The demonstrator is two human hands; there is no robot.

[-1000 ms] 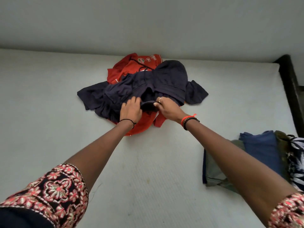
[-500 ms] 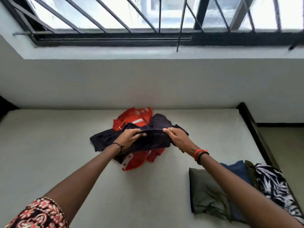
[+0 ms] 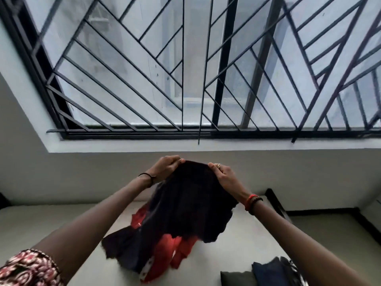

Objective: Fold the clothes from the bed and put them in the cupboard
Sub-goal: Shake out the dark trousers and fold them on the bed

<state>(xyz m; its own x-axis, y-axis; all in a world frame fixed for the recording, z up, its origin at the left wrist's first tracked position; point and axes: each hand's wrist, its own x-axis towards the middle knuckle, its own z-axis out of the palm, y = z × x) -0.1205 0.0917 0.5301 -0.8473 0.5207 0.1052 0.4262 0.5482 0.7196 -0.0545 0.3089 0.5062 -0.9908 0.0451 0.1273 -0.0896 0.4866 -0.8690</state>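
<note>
Above the bed (image 3: 237, 250), below the barred window (image 3: 185, 79), a dark garment (image 3: 191, 205) is hanging with its long axis running downward and slightly left, top edge up and ragged hem low. The left hand (image 3: 165, 168) and the right hand (image 3: 224, 178) are each gripping that top edge, fingers curled over the cloth, near each other. The dark cloth is covering most of a red garment (image 3: 173, 250) lying on the bed, and a folded pile (image 3: 266, 273) is sitting well apart at lower right.
</note>
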